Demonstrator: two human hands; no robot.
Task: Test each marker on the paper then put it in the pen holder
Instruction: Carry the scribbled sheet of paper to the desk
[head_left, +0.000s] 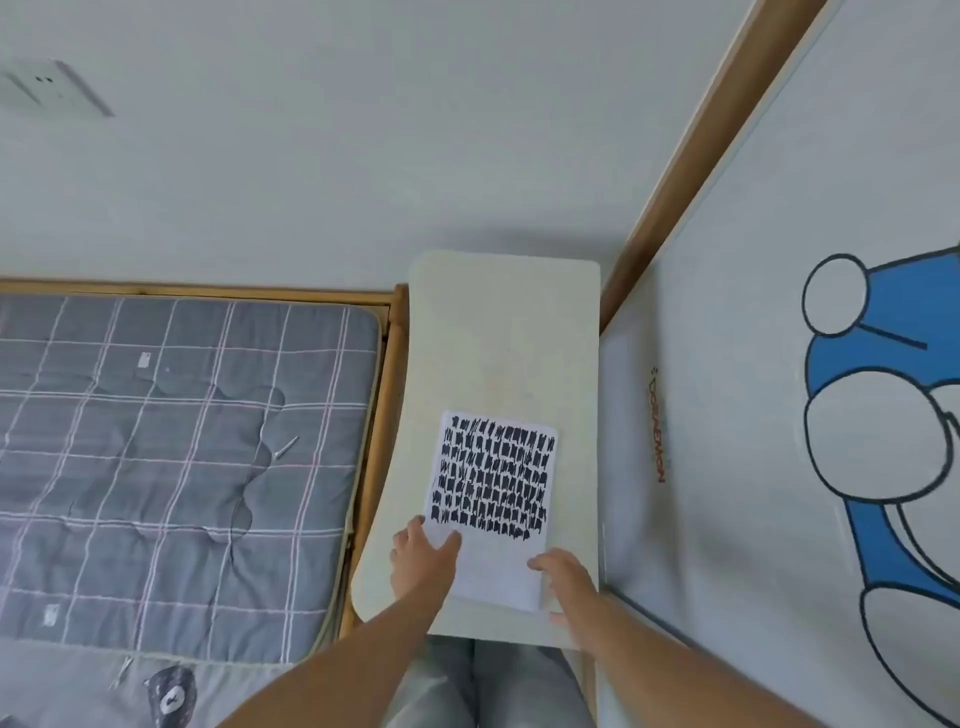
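A white sheet of paper (493, 566) lies on a narrow cream table (498, 332), its upper part covered with rows of black marker strokes. My left hand (423, 558) rests flat at the sheet's lower left edge, thumb lying on the paper. My right hand (566, 582) presses on the sheet's lower right corner with fingers spread. Neither hand holds a marker. No marker and no pen holder is in view.
A bed with a grey checked mattress (171, 457) in a wooden frame stands to the left of the table. A white board with a blue cartoon figure (883, 415) stands to the right. My knees (483, 686) are under the table's near edge.
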